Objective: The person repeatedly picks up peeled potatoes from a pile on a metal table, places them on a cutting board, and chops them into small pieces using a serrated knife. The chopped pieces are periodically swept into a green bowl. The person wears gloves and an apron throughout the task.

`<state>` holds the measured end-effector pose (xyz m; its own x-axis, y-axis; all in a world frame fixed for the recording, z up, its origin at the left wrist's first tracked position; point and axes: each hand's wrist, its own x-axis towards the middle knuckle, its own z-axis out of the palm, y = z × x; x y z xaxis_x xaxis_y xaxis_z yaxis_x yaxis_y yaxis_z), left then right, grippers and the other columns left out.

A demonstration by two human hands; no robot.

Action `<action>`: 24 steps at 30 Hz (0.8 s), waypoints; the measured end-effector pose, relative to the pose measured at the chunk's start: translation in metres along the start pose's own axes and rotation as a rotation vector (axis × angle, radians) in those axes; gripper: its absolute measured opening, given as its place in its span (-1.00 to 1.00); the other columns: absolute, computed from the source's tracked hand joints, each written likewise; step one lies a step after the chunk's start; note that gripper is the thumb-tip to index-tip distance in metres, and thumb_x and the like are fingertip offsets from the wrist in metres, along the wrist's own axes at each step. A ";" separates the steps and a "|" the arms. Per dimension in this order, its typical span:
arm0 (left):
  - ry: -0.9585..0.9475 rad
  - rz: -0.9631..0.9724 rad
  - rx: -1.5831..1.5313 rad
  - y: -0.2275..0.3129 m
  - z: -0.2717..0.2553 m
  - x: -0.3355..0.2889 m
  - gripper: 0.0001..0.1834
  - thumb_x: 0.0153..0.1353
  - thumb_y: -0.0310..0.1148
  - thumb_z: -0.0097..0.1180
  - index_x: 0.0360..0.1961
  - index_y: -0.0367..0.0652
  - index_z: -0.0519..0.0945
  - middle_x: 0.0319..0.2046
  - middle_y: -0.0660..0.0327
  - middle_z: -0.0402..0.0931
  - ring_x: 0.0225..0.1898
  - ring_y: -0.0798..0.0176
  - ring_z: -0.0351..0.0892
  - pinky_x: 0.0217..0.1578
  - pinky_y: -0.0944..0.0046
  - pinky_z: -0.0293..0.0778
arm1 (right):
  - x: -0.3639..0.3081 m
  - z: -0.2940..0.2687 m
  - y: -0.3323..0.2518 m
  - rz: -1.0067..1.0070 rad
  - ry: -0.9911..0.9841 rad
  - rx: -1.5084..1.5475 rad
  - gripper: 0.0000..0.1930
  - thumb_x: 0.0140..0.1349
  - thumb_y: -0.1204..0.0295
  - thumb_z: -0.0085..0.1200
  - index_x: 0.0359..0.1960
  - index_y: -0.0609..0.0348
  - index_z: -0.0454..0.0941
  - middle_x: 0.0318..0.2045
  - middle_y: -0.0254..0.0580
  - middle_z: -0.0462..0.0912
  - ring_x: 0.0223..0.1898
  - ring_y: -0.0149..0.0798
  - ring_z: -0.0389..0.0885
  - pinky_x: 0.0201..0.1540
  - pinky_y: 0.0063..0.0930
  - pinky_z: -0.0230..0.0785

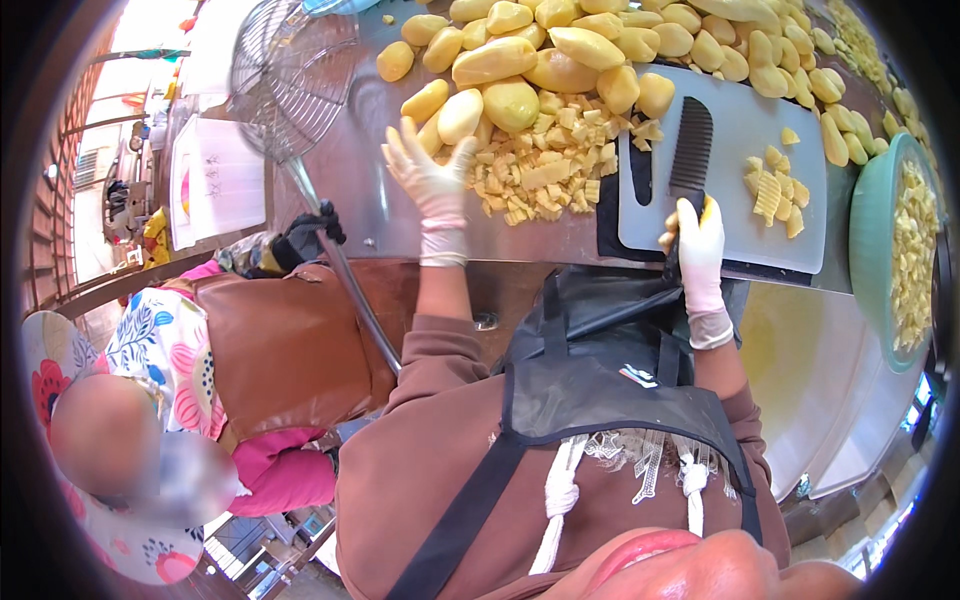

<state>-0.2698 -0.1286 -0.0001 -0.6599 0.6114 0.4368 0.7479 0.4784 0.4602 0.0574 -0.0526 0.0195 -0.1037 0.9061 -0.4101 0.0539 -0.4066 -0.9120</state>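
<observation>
My left hand (430, 185), in a white glove, is open with fingers spread. It hovers at the edge of a heap of peeled potatoes (495, 60), beside a pile of diced potato (550, 170). In my right hand (702, 250), also gloved, the handle of a crinkle-cut knife (690, 150) is gripped. Its dark, wavy-edged blade points away from me over a pale cutting board (720, 225). Several ridged potato pieces (778, 190) lie on the board, to the right of the blade. Part of the knife's handle is hidden by my fingers.
On the right stands a turquoise basin (872, 235) full of cut potato. At left, a co-worker in a brown apron (280, 345) holds a long-handled wire skimmer (295, 85) in a black-gloved hand (310, 237). The metal table's (360, 150) front edge runs before me.
</observation>
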 end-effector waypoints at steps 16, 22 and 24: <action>-0.430 0.196 -0.627 0.058 0.119 0.128 0.08 -0.11 0.14 0.43 0.33 -0.27 0.25 0.19 -0.15 0.34 0.24 -0.11 0.31 0.27 0.12 0.23 | 0.096 0.102 -0.028 -0.395 0.214 -0.320 -0.37 0.13 0.10 0.29 -0.02 0.46 0.39 -0.27 0.12 0.65 -0.27 -0.06 0.67 -0.15 -0.29 0.47; -0.276 0.501 -0.271 0.120 0.153 0.142 -0.23 0.04 -0.08 0.32 0.23 -0.25 0.39 0.14 -0.11 0.46 0.15 -0.08 0.47 0.13 0.15 0.42 | 0.122 0.092 -0.039 -0.402 0.244 -0.323 -0.35 0.11 0.08 0.30 -0.01 0.45 0.38 -0.31 0.06 0.67 -0.28 -0.01 0.68 -0.17 -0.27 0.49; -0.500 0.422 -0.386 0.140 0.163 0.143 0.06 -0.07 -0.01 0.42 0.38 -0.23 0.16 0.34 -0.15 0.18 0.36 -0.07 0.20 0.31 0.16 0.21 | 0.133 0.079 -0.043 -0.243 0.181 -0.229 -0.48 0.17 0.16 0.26 -0.05 0.38 0.42 -0.46 -0.08 0.64 -0.47 -0.24 0.65 -0.36 -0.42 0.48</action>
<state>-0.2483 0.1285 0.0011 -0.1431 0.9505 0.2759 0.7906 -0.0579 0.6096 -0.0376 0.0764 0.0036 0.0352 0.9871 -0.1559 0.2722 -0.1596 -0.9489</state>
